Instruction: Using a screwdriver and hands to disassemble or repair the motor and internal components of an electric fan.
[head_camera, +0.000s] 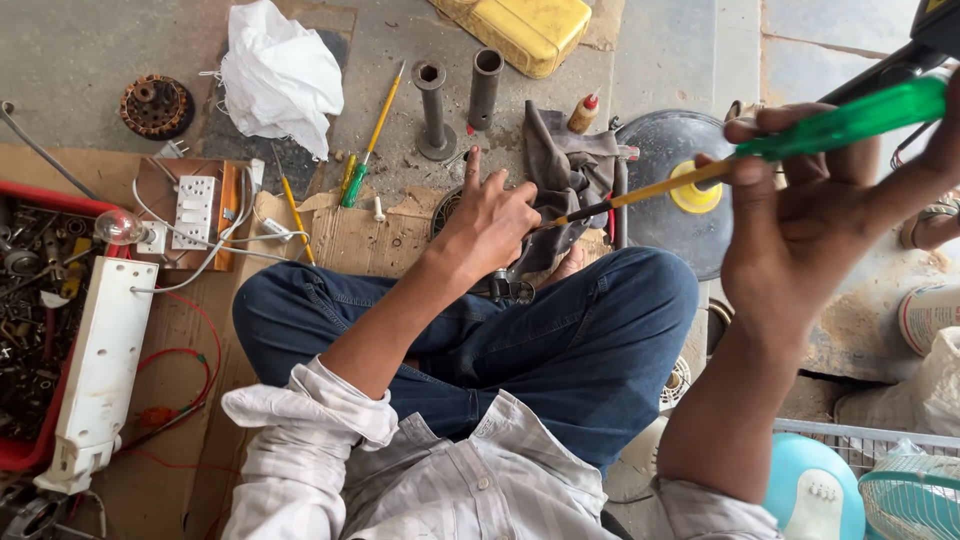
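The person sits cross-legged on the floor (80, 60), on flattened cardboard (365, 245). A grey cloth (560, 170) lies beyond the knees, beside a round black disc (660, 140) with a yellow hub.

The right hand (810, 225) is raised near the camera, fingers closed around the translucent green handle of a long screwdriver (800, 135); its yellow-sleeved shaft slants down to the left, and its tip meets the left hand.

The left hand (490, 225) rests at the knees, partly curled with the index finger extended, over a small metal part (510, 290); whether it grips that part cannot be determined.

A yellow plastic container (530, 30) sits at the top edge, and a white crumpled bag (280, 70) lies left of 2 grey metal tubes (460, 95). A white socket board (195, 210) lies at left. A small brown bottle (583, 113) with a red cap stands above the cloth.
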